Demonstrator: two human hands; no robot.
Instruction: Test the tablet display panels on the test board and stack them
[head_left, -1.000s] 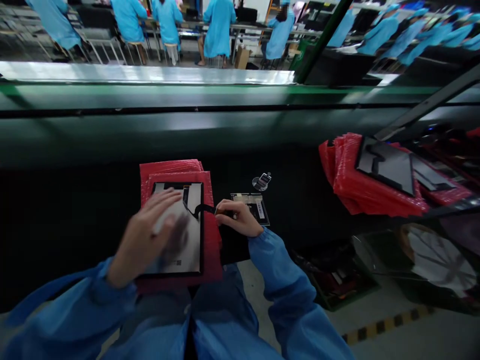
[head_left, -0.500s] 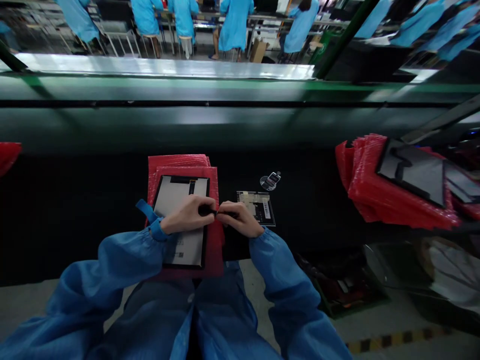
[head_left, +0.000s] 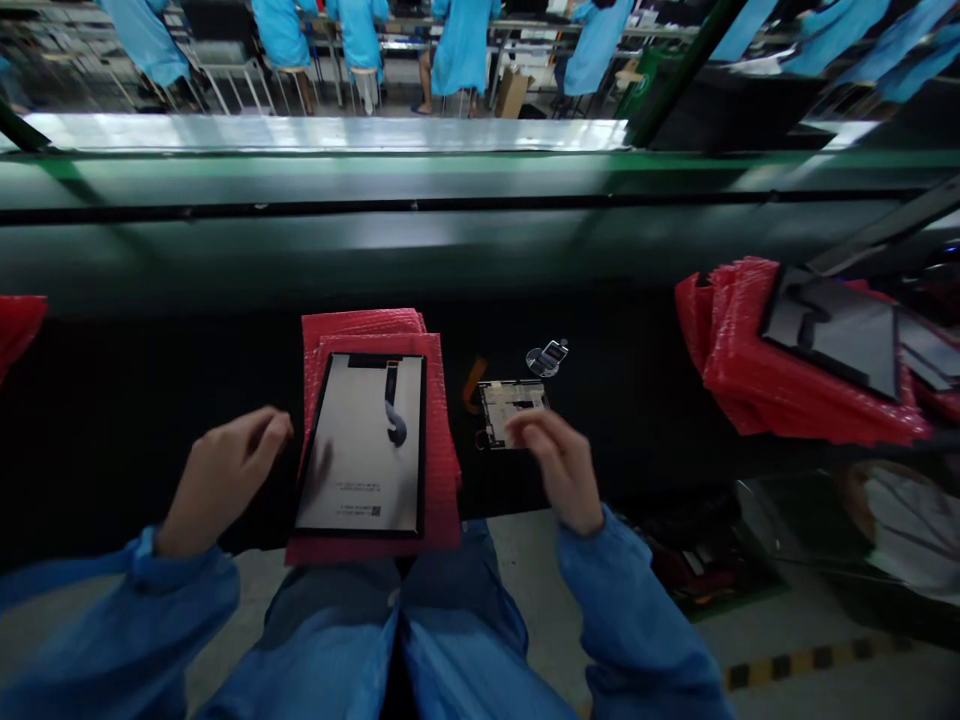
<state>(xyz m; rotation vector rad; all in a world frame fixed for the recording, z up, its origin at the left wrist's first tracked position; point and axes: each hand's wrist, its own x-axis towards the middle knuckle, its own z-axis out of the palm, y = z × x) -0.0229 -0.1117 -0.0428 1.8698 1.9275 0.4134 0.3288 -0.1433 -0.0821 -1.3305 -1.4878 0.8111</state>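
Observation:
A display panel [head_left: 356, 440] lies on red bubble-wrap pouches [head_left: 442, 480], its pale back upward. A dark, curled flex cable [head_left: 395, 423] sits on its upper right part. To the panel's left hovers my left hand [head_left: 225, 475], fingers curled together, nothing visible in them. My right hand [head_left: 562, 465] is over the lower right of a small board-like part [head_left: 499, 405], thumb and forefinger drawn together; whether anything is between them is hidden. An orange flex strip [head_left: 473, 383] lies at that part's left edge. Behind it rests a small clear, round-based item [head_left: 551, 355].
More panels [head_left: 832, 330] rest on red pouches [head_left: 739, 370] at the right. Another red pouch [head_left: 19, 325] shows at the left edge. A bin [head_left: 697, 570] stands below the black bench at right. Several people in blue coats [head_left: 457, 45] are beyond the barrier.
My hands have moved apart from their meeting point at the panel's right edge: left hand leftward off the panel, right hand rightward over the board-like part. The curled cable and orange strip now show.

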